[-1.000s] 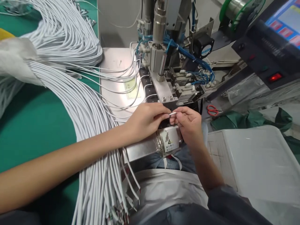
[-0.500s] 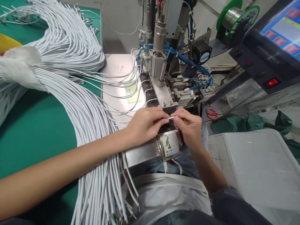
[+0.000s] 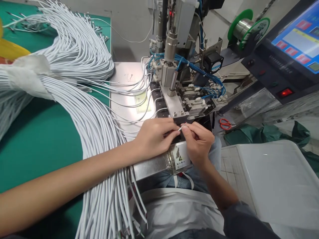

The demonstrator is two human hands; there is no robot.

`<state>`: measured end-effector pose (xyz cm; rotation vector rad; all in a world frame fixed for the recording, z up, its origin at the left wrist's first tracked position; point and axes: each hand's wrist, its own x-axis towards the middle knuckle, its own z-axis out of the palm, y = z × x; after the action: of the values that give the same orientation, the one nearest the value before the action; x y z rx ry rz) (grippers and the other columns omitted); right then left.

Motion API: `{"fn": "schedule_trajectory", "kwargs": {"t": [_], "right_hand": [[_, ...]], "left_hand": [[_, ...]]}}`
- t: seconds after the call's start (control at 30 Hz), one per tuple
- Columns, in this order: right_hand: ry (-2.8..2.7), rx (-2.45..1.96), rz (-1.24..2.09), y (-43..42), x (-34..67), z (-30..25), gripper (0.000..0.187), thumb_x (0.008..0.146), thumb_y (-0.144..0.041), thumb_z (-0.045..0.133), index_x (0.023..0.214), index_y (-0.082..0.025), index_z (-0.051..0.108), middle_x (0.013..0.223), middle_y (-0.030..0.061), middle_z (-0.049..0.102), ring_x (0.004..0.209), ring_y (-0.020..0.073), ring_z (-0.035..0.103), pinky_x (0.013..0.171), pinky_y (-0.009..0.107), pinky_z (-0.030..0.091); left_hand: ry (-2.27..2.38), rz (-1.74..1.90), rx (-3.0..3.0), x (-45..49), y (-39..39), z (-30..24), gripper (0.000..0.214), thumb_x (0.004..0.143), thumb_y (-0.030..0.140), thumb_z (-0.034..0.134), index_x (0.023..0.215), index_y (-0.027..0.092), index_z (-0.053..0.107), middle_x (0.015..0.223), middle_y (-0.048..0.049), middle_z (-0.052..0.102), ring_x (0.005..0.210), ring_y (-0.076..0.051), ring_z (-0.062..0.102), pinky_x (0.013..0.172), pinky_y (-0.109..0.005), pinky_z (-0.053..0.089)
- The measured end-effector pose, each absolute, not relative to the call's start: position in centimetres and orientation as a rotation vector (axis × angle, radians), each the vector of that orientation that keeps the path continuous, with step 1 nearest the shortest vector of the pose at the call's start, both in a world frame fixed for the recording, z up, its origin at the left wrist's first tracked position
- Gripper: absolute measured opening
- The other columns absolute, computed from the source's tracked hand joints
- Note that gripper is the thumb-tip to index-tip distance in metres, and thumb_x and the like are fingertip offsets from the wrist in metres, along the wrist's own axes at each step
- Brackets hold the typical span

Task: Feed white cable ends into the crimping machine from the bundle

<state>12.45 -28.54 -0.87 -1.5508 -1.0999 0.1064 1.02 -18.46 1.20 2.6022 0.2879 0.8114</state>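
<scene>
My left hand [image 3: 157, 137] pinches a white cable [image 3: 181, 127] close to its end, between thumb and forefinger. Thin inner wires, one of them reddish, show at the cable's tip. Thumb and fingers of my right hand [image 3: 199, 141] are closed on that same tip from the other side. Both hands are just in front of the machine's metal clamp plate [image 3: 174, 101]. Several white cables run from a thick bundle [image 3: 94, 132] on the left into the dark block of the machine. My left forearm lies across the bundle.
A white tape wrap [image 3: 28, 74] binds the cables on a green mat [image 3: 50, 142]. At right are a solder wire spool [image 3: 245, 28], a control box with a lit screen [image 3: 299, 43], red-handled scissors [image 3: 225, 124] and a pale plastic bin [image 3: 276, 179].
My right hand has shifted slightly down and turned at the cable tip, where a reddish wire now shows. The left hand keeps its pinch. The whole view has shifted a little.
</scene>
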Motion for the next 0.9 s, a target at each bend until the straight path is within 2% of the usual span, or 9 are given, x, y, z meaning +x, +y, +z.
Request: {"fn": "schedule_trajectory", "kwargs": {"t": [0.1,0.23,0.37,0.5,0.57,0.7,0.77,0.9], "right_hand": [[-1.245,-1.595,0.052,-28.9,13.0,-0.2,0.022,0.081,-0.018,0.054,0.060,-0.016,0.062,0.051,-0.0053,0.029,0.048,0.0087,0.031,0.049,0.026,0.029],[-1.342,-1.620,0.304,-28.9,14.3,0.7,0.026,0.079,-0.019,0.053,0.053,-0.017,0.054,0.048,-0.0060,0.027,0.047,0.0080,0.030,0.049,0.025,0.030],[-1.226,-1.573,0.257,-28.6,13.8,0.2,0.029,0.079,-0.020,0.052,0.050,-0.017,0.051,0.048,-0.0053,0.028,0.048,0.0083,0.030,0.049,0.025,0.029],[-1.142,-1.608,0.196,-28.7,13.1,-0.9,0.026,0.081,-0.024,0.052,0.057,-0.017,0.059,0.049,-0.0047,0.033,0.048,0.0091,0.033,0.049,0.025,0.032],[-1.134,-1.654,0.252,-29.1,13.5,-1.6,0.025,0.082,-0.027,0.052,0.062,-0.017,0.063,0.052,-0.0031,0.042,0.051,0.0099,0.039,0.050,0.025,0.034],[-1.037,-1.673,0.472,-29.5,15.2,-3.0,0.021,0.082,-0.028,0.050,0.074,-0.017,0.066,0.071,0.0020,0.062,0.068,0.0140,0.056,0.061,0.026,0.044],[-0.963,-1.661,0.583,-29.5,15.9,-3.7,0.018,0.080,-0.029,0.052,0.074,-0.017,0.065,0.070,0.0010,0.062,0.067,0.0135,0.056,0.063,0.026,0.045],[-0.882,-1.618,0.727,-28.9,16.3,-4.4,0.014,0.074,-0.029,0.057,0.068,-0.016,0.060,0.061,-0.0021,0.057,0.055,0.0096,0.049,0.055,0.023,0.041]], "left_hand": [[0.210,0.949,2.899,0.8,-18.4,1.2,0.023,0.085,0.013,0.044,0.075,0.015,0.065,0.067,-0.0022,0.060,0.060,-0.012,0.049,0.052,-0.025,0.035],[0.140,1.029,3.073,0.7,-18.5,1.2,0.023,0.083,0.009,0.043,0.074,0.015,0.064,0.069,-0.0033,0.060,0.062,-0.015,0.047,0.052,-0.028,0.033],[0.304,0.822,2.769,0.9,-18.9,1.3,0.019,0.083,0.012,0.049,0.074,0.015,0.065,0.067,-0.0020,0.062,0.061,-0.013,0.050,0.053,-0.025,0.037],[0.389,0.630,2.519,1.2,-19.0,1.1,0.014,0.082,0.016,0.056,0.075,0.015,0.067,0.067,-0.0006,0.063,0.064,-0.012,0.057,0.059,-0.022,0.042],[0.376,0.506,2.577,1.4,-18.9,0.9,0.017,0.085,0.018,0.053,0.079,0.015,0.068,0.070,-0.0018,0.064,0.065,-0.012,0.058,0.059,-0.022,0.042],[0.331,0.183,2.795,1.6,-18.5,0.5,0.025,0.089,0.017,0.042,0.087,0.013,0.067,0.081,-0.0056,0.062,0.065,-0.013,0.059,0.055,-0.022,0.041],[0.314,0.074,2.875,1.8,-18.3,0.4,0.025,0.088,0.014,0.041,0.089,0.013,0.065,0.084,-0.0065,0.060,0.064,-0.013,0.059,0.055,-0.022,0.042],[0.299,-0.015,2.983,1.9,-18.3,0.4,0.023,0.084,0.010,0.043,0.093,0.012,0.064,0.084,-0.0076,0.059,0.061,-0.014,0.058,0.053,-0.024,0.042]]}}
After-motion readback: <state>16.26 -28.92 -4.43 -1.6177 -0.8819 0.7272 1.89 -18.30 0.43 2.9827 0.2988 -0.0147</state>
